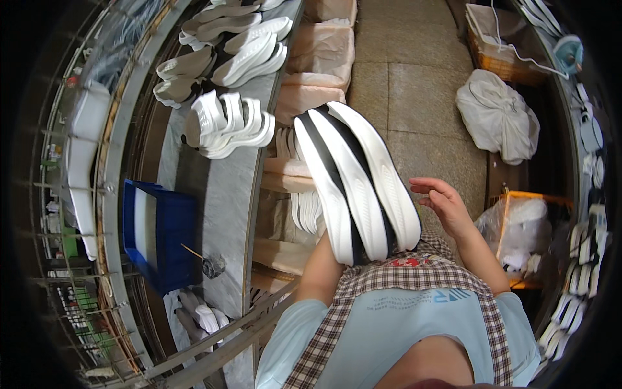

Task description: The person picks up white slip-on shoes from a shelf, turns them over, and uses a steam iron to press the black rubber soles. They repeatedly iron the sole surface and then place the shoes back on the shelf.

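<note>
Three white shoe soles [348, 181] with black edges stand close together in front of my checked apron [317, 337]. My left forearm [319, 269] runs up behind them and supports them; the left hand itself is hidden by the soles. To the right of the stack my right hand [442, 202] is raised, fingers apart and holding nothing. A small gap separates its fingertips from the nearest sole. On the grey bench [223, 214] at left, a group of white soles [233, 123] leans together, with more pairs of soles [253, 58] farther along.
A blue bin [175, 236] sits on the bench, beside a small dark pot [212, 265] with a stick. Lined crates [317, 55] stand under the bench edge. Across the tiled aisle [424, 97] lie a white sack [499, 117] and an orange crate [518, 194]. Racked soles [564, 318] line the right.
</note>
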Demonstrator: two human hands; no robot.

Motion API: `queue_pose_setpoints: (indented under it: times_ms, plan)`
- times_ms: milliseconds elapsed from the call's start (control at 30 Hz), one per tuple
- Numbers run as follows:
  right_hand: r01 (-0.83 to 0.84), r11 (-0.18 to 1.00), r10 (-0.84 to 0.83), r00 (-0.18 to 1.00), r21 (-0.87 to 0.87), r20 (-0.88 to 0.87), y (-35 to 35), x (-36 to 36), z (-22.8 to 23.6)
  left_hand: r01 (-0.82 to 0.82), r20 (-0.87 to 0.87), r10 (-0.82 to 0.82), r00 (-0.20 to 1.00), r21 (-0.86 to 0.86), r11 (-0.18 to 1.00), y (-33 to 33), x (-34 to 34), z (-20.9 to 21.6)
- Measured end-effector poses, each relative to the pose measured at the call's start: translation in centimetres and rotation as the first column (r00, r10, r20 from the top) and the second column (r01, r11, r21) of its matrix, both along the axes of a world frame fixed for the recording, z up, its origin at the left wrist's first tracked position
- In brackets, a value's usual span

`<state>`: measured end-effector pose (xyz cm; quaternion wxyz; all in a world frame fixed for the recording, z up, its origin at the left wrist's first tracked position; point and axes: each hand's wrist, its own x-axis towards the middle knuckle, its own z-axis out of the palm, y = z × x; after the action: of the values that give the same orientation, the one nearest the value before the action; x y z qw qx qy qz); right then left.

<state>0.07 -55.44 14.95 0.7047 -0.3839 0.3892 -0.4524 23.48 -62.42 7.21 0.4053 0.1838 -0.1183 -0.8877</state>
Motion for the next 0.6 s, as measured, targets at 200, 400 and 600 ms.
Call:
queue_pose_setpoints:
  times_ms: [200, 400, 600]
  plan:
    - [-0.043, 0.995, 0.033, 0.993, -0.087, -0.115, -7.4, -6.7, 1.0, -0.011, 0.029, 0.011, 1.0, -0.019, 1.0, -7.0, -5.8, 1.7]
    - [0.098, 0.995, -0.098, 0.994, 0.007, -0.057, -14.2, -10.3, -0.6, 0.019, 0.044, -0.02, 0.999, 0.034, 0.999, -14.1, -10.7, 1.1]
    - [0.301, 0.947, -0.302, 0.953, 0.116, -0.002, -23.7, -14.5, -1.6, 0.075, 0.044, -0.077, 0.996, 0.051, 0.996, -25.6, -14.6, -0.9]
